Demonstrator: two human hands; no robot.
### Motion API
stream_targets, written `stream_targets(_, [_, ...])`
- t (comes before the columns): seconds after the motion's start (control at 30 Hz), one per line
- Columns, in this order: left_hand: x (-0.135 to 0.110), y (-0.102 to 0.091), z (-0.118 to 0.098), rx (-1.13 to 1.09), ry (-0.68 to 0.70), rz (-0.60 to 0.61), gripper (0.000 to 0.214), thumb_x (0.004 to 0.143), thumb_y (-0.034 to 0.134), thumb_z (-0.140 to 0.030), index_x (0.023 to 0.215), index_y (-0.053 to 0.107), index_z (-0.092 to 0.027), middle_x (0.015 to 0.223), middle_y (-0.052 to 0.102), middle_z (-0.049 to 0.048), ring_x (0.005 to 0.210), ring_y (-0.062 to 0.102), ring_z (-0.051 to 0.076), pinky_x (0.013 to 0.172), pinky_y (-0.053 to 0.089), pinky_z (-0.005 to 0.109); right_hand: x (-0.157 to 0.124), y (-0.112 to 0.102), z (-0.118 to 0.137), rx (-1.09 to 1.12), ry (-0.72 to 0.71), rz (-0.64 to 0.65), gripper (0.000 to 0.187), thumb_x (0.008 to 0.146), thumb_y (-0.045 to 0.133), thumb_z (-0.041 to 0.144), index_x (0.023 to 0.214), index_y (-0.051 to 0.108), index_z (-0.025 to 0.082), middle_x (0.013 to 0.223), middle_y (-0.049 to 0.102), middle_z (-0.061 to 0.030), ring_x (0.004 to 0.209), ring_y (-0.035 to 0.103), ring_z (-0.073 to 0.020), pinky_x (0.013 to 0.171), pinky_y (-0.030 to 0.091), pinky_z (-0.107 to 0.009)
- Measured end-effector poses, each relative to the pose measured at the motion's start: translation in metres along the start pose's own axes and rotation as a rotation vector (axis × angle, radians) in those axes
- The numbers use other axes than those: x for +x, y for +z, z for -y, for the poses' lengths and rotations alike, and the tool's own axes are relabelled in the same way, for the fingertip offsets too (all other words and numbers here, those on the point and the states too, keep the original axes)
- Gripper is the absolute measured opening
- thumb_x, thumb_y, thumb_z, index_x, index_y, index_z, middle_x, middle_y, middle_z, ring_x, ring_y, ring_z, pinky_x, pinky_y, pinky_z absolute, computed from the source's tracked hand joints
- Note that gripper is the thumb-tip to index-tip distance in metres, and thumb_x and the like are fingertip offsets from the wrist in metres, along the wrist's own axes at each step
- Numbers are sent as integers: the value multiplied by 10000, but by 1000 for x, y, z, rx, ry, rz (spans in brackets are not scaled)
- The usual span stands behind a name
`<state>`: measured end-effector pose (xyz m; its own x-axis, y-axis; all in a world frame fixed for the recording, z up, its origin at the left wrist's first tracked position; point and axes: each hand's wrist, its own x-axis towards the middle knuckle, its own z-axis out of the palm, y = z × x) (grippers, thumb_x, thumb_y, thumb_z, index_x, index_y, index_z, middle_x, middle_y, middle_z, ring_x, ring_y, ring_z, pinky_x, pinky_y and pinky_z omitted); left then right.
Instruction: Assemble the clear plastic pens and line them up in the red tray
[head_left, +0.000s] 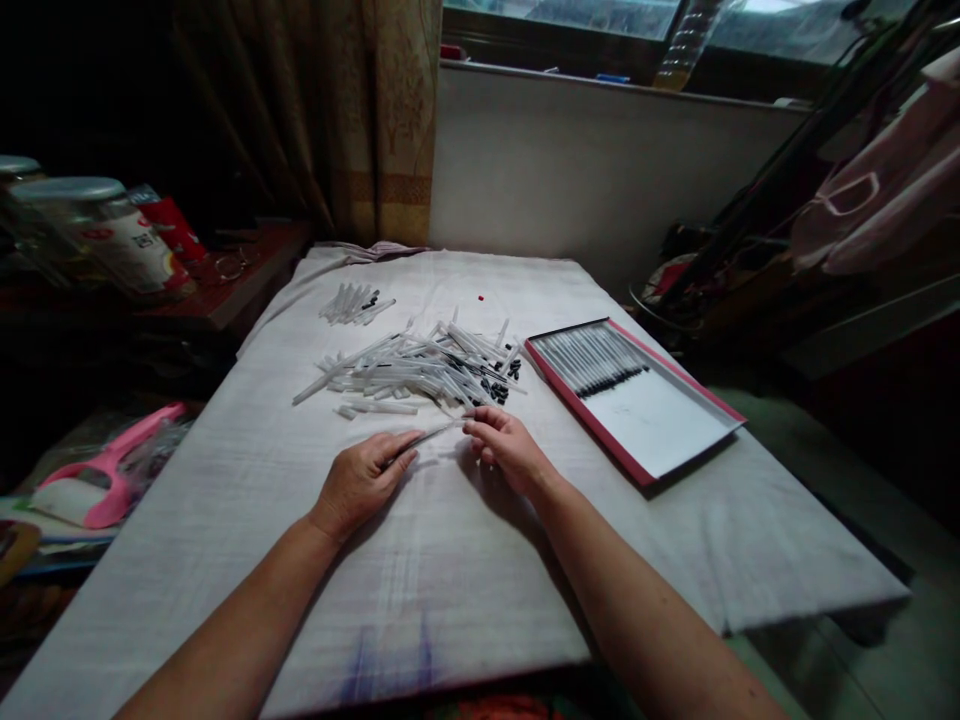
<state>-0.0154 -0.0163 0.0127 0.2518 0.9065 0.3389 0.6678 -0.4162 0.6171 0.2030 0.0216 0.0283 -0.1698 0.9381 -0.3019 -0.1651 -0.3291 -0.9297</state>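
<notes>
Slipping is the likeliest trouble here: the slim tube (433,434) is held only by the fingers near its two ends, so a push out of line could skid one end sideways or bend whatever thin part sits inside. The far end is small and blurred, and I cannot tell whether the right hand (507,450) pinches the tube itself or a little piece set against it; if it is a little piece, a loose pinch could let it drop onto the cloth (450,570). The heap of tubes (409,365) lies just beyond the grip, so a knuckle drifting forward might roll some loose, and the black caps (498,390) just past the right fingertips could scatter if brushed. The box (592,428), to the right of the grip with its row of pens (592,358), looks safe unless the right forearm swings outward.

The left hand (365,478) lies palm inward, thumb and forefinger closed along the tube, which slants up and away to the right. The right hand meets its far end with thumb and fingertips pressed together, lower fingers curled under. Both forearms reach forward from the near edge, converging at the grip.
</notes>
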Motion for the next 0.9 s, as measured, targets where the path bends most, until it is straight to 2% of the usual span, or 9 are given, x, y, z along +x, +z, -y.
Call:
stream_targets(0.33, [-2, 0, -1, 135, 88, 32, 327, 945, 484, -380, 1167, 683, -247, 948, 736, 44, 801, 690, 161, 768, 536, 264, -2, 5, 0, -110, -22, 137, 253, 605, 744, 323, 794, 679, 168, 587, 560, 51, 491, 448, -67, 450, 313, -194])
stream_targets(0.53, [-5, -1, -2, 218, 176, 66, 323, 961, 459, -366, 1167, 675, -242, 798, 689, 25, 662, 638, 132, 615, 474, 217, 0, 2, -5, -168, -6, 216, 278, 607, 761, 367, 760, 688, 146, 608, 629, 30, 454, 477, -57, 441, 341, -192])
stream_targets(0.63, [-5, 0, -2, 228, 192, 71, 323, 966, 448, -347, 1171, 672, -236, 789, 679, 26, 651, 631, 130, 590, 454, 213, -1, 2, -7, -142, 8, 251, 301, 599, 778, 388, 734, 678, 138, 632, 655, 11, 457, 507, -58, 434, 355, -184])
stream_targets(0.9, [-3, 6, -3, 207, 151, 52, 355, 967, 424, -368, 1155, 681, -210, 824, 700, 56, 713, 661, 165, 663, 506, 254, 0, 10, -6, -83, 38, 196, 341, 575, 807, 407, 748, 677, 143, 645, 665, -1, 450, 529, -59, 379, 301, -147])
